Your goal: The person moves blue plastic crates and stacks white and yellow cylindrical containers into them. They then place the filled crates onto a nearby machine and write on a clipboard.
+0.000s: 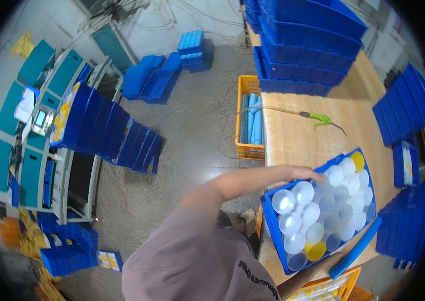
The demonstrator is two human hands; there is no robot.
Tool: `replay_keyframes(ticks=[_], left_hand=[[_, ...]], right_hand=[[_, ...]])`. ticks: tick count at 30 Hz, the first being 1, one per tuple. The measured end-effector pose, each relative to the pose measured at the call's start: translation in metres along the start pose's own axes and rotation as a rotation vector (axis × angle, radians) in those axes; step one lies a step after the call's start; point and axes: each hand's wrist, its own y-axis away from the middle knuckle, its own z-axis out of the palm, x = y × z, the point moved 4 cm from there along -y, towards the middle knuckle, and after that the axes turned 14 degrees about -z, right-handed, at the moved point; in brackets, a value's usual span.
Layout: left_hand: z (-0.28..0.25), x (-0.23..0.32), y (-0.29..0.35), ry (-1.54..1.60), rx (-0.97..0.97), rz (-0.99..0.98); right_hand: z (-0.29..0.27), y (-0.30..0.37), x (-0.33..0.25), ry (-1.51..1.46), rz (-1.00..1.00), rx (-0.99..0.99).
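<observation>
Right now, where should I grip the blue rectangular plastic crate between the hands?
Probably the short-end rims of the blue crate, coming from left and right: round white cups crowd its open top, and a long light-blue strip flanks its near side.

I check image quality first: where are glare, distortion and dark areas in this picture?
Head view: pale glare on the grey floor, highlights on the white cups; same view: stacked blue crates by the right rim seem tilted by distortion; same view: corners fall to black.
</observation>
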Motion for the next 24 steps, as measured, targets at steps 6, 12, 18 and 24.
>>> replay_keyframes(ticks=[6, 12, 18, 24], left_hand=[[-0.025, -0.026, 0.051, -0.051, 0.225, 0.077], [-0.098, -0.107, 0.221, 0.059, 0.413, 0.145], [-0.193, -0.189, 0.383, 0.285, 0.652, 0.288], [-0.267, -0.212, 0.487, 0.639, 0.701, 0.267]], right_hand=[[0.048, 0.038, -0.064, -0.231, 0.081, 0.003], [0.155, 0.139, -0.117, -0.446, 0.185, -0.099], [0.327, 0.248, -0.154, -0.37, 0.102, -0.424], [0.487, 0.311, -0.206, -0.495, 0.351, -0.673]])
